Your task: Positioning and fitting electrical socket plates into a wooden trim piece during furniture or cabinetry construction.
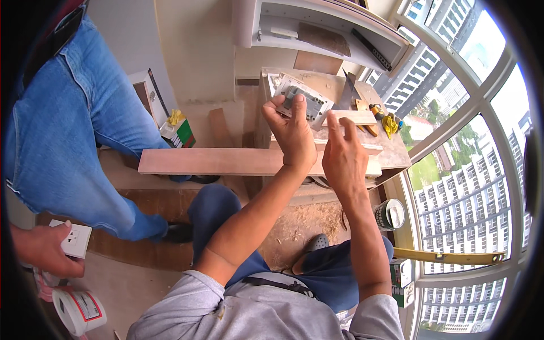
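Note:
My left hand (293,133) grips a white electrical wall socket (309,107) between thumb and fingers, with its grey back and terminals facing up. Close to the socket's right corner is my right hand (345,161), its first two fingers stretched out and apart. Whether those fingertips touch the socket I cannot tell. Below both hands a long reddish wooden plank (209,161) lies across the top of a wooden work box (391,141). Shorter wood strips (357,117) rest on the box beside my right hand.
A co-worker in jeans (85,113) stands at left; their hand (48,249) holds a white socket plate (79,241). A saw (347,90) and yellow-handled tool (391,126) lie on the box. Nearby are a white tub (79,311), a can (390,214), a yellow level (447,256) and windows at right.

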A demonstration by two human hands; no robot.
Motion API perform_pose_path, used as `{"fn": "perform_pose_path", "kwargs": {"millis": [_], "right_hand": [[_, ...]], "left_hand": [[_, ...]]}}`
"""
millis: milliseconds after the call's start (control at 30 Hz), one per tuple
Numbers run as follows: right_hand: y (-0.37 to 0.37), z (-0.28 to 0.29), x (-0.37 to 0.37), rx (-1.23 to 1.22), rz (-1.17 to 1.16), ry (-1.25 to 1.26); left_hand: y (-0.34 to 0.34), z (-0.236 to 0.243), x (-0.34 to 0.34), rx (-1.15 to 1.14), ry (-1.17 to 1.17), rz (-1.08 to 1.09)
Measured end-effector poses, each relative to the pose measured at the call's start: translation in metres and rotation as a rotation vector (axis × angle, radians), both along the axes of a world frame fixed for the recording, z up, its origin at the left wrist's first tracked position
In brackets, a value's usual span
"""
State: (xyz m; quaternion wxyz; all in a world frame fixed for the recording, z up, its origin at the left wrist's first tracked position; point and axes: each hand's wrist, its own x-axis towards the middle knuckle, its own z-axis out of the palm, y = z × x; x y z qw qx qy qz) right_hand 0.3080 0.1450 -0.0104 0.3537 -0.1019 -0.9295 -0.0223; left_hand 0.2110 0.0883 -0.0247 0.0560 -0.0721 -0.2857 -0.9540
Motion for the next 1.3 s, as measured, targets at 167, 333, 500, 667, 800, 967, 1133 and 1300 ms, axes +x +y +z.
{"fn": "perform_pose_path", "kwargs": {"millis": [167,333,500,667,800,967,1133,1300], "right_hand": [[-0.002,-0.007,0.006,-0.003,0.082,-0.079],[-0.006,-0.023,0.018,-0.177,0.213,-0.001],[0.025,-0.027,0.006,-0.823,0.304,0.264],[0.041,-0.036,0.003,-1.474,0.614,0.29],[0.056,-0.048,0.006,-1.505,0.641,0.412],[0.067,-0.029,0.023,-1.422,0.609,0.44],[0.078,-0.025,0.032,-1.295,0.536,0.406],[0.08,-0.024,0.035,-1.261,0.539,0.392]], "left_hand": [[0.003,-0.003,0.003,0.007,0.01,-0.016],[0.005,-0.01,0.002,-0.022,-0.036,-0.036],[0.004,-0.011,-0.001,0.012,-0.068,-0.065],[-0.002,-0.015,0.003,0.065,-0.134,-0.372],[-0.004,-0.021,0.009,-0.1,-0.121,-0.512],[-0.008,-0.032,0.011,-0.254,-0.042,-0.669],[-0.007,-0.048,0.014,-0.255,-0.052,-0.742],[-0.004,-0.055,0.013,-0.187,-0.06,-0.759]]}}
